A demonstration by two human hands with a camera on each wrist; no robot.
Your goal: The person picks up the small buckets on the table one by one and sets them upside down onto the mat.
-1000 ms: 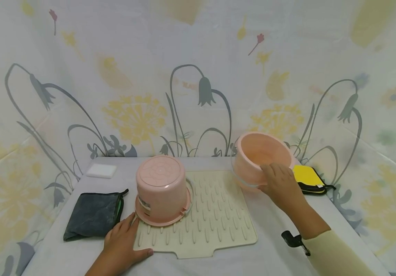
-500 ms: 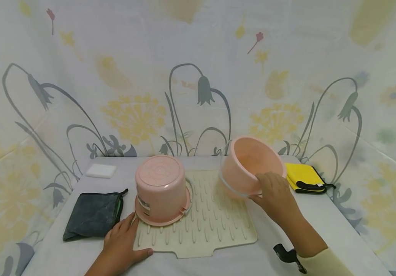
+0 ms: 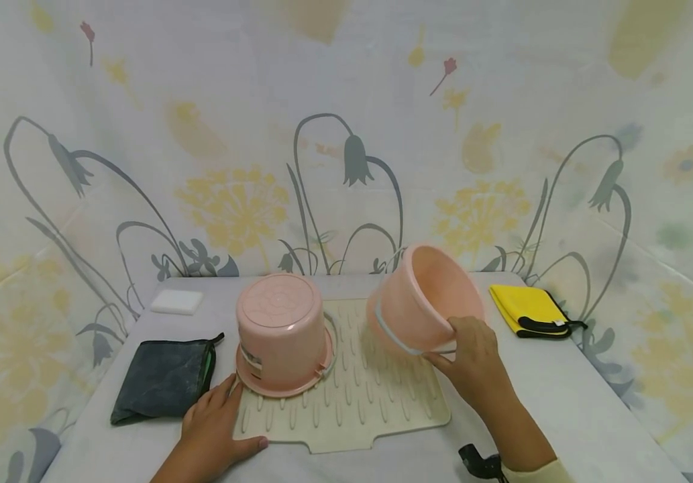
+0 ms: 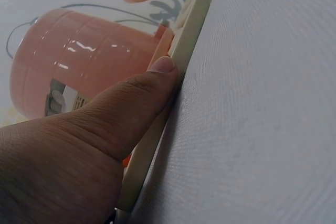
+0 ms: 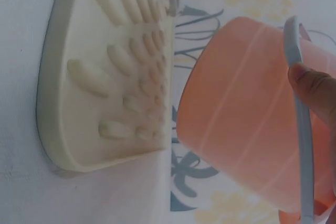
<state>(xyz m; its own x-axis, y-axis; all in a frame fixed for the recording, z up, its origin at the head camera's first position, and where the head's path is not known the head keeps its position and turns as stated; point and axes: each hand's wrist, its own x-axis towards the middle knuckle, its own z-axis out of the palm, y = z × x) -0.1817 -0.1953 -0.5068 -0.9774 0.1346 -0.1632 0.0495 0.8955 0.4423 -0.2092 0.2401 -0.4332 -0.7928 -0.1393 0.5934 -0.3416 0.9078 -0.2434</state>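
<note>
A pink bucket [image 3: 282, 342] stands upside down on the left part of a cream ridged drying mat [image 3: 346, 416]. My left hand [image 3: 210, 429] rests at the mat's front left corner, fingers extended beside the bucket's rim; in the left wrist view its thumb [image 4: 142, 90] lies along the mat's edge. My right hand [image 3: 475, 362] grips the near rim of a second pink bucket [image 3: 397, 308], tilted with its mouth up and to the right. The right wrist view has this bucket [image 5: 231, 114] raised above the mat, with my thumb [image 5: 315, 87] across its grey handle [image 5: 304, 150].
A folded dark cloth [image 3: 162, 382] lies left of the mat, and a white sponge block [image 3: 177, 302] sits behind it. On the right, toward the back, is a folded yellow cloth [image 3: 530, 312] with black trim. A flower-patterned curtain [image 3: 346, 134] closes off the table's back.
My right hand has brought the second bucket leftward and slightly nearer, from the mat's right edge to over the mat, tilting it further. My left hand and the upturned bucket have stayed put.
</note>
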